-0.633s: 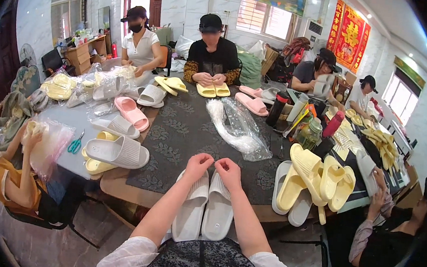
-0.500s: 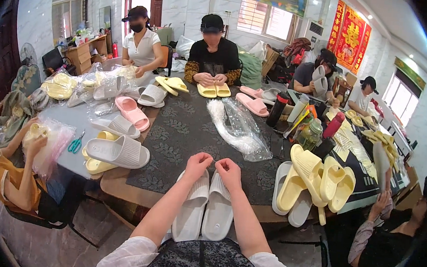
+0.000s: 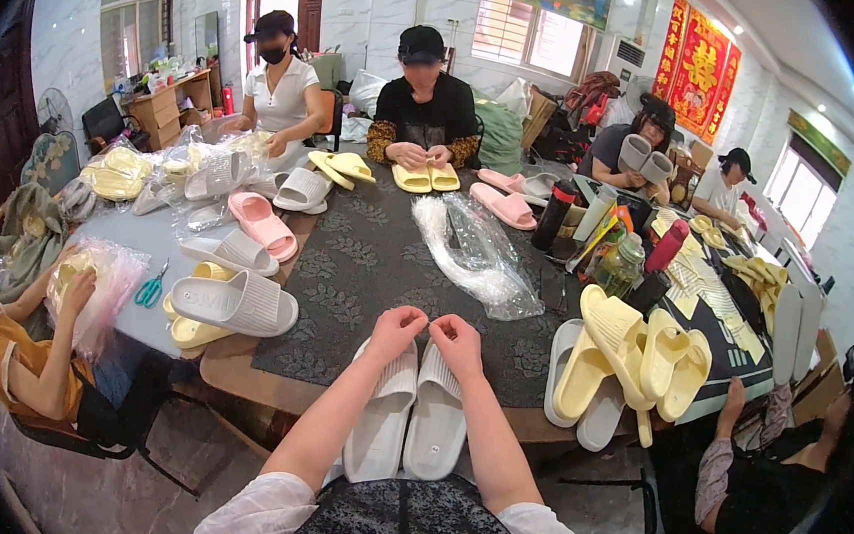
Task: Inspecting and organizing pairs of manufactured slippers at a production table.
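Note:
A pair of light grey slide slippers, the left one [image 3: 378, 424] and the right one [image 3: 435, 430], lies side by side at the near table edge, heels toward me. Over their toe ends, my left hand [image 3: 397, 331] and my right hand [image 3: 455, 342] almost meet at the fingertips. The fingers of each are pinched together; whatever thin thing they may hold is too small to make out. Just beyond my hands rests an open clear plastic bag [image 3: 493, 262] with a bundle of white strands [image 3: 436, 240].
Yellow and grey slippers [image 3: 616, 347] are heaped to the right, more [image 3: 236, 302] to the left beside teal scissors [image 3: 151, 283]. Bottles, including a black one [image 3: 554, 215], stand back right. Several co-workers sit around the dark patterned table [image 3: 330, 290]; one opposite handles yellow slippers [image 3: 427, 179].
My hands stay in nearly the same place, fingertips slightly rearranged. At the far right, a co-worker's hands have lowered, and another person's raised grey slippers have shifted.

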The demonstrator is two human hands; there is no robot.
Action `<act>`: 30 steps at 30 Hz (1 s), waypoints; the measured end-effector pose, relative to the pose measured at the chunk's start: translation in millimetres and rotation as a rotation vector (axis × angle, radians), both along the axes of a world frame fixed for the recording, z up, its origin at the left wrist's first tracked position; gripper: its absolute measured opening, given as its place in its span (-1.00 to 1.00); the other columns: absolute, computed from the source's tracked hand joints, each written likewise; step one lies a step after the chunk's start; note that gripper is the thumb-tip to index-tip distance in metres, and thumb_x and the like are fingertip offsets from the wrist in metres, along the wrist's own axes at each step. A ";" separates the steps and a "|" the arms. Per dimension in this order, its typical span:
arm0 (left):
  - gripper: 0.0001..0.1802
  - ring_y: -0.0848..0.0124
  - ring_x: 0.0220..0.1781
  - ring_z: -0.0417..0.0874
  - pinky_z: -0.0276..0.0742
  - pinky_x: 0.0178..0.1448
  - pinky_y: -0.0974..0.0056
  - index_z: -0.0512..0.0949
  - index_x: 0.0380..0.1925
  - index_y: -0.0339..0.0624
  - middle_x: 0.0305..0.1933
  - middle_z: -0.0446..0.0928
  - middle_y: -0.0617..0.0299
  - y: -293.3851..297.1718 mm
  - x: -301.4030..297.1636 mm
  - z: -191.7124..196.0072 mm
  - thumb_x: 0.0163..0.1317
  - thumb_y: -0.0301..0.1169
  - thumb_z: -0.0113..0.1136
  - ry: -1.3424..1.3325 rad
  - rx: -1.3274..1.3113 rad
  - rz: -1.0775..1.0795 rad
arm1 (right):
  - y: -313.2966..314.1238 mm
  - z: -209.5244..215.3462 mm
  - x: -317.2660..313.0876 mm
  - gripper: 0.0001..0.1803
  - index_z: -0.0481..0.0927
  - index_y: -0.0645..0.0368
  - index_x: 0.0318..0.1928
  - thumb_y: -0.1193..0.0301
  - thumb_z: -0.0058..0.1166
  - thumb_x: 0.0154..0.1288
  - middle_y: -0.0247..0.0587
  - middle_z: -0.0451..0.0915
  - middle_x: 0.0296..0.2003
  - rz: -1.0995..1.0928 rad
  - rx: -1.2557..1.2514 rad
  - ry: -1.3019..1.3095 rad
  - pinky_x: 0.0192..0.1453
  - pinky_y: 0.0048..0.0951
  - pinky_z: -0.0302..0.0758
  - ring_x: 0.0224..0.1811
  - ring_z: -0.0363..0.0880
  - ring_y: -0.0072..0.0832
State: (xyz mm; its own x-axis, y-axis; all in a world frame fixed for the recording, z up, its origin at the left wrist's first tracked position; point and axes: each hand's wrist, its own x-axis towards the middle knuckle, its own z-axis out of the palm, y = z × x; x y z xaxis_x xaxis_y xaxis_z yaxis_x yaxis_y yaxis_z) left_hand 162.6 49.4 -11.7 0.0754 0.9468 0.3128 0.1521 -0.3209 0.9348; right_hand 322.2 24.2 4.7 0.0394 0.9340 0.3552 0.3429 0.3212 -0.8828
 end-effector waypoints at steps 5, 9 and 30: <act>-0.80 0.54 -0.38 0.59 0.51 -0.24 0.38 0.65 -0.28 -0.25 -0.44 0.64 0.27 1.9 -1.7 0.8 0.18 -0.34 0.25 -0.127 -0.088 -0.007 | -0.6 1.1 -1.0 -0.80 0.64 0.21 -0.32 0.32 0.21 0.18 -0.31 0.63 -0.49 -0.018 -0.027 0.037 -0.28 -0.50 0.48 -0.45 0.56 -0.58; -0.83 0.62 -0.37 0.50 0.42 -0.26 0.45 0.62 -0.29 -0.27 -0.42 0.58 0.38 -2.0 0.5 3.6 0.23 -0.38 0.23 -0.090 -0.069 -0.023 | -1.6 1.8 0.9 -0.81 0.63 0.21 -0.33 0.33 0.20 0.18 -0.31 0.62 -0.50 -0.010 -0.022 -0.003 -0.30 -0.50 0.48 -0.46 0.55 -0.58; -0.78 0.53 -0.37 0.61 0.51 -0.23 0.36 0.65 -0.27 -0.24 -0.40 0.65 0.26 4.2 -1.2 -6.1 0.19 -0.33 0.25 -0.078 -0.066 0.029 | -0.8 0.9 -0.2 -0.80 0.63 0.24 -0.31 0.34 0.20 0.19 -0.31 0.63 -0.49 0.020 -0.012 0.024 -0.28 -0.50 0.48 -0.45 0.55 -0.59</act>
State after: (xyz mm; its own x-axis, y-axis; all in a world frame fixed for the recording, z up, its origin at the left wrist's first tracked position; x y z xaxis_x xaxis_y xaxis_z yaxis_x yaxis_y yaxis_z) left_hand 161.4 53.7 -17.8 0.0255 0.9669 0.2537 0.0865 -0.2550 0.9631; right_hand 322.0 23.5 5.6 0.0288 0.9389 0.3431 0.3149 0.3172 -0.8945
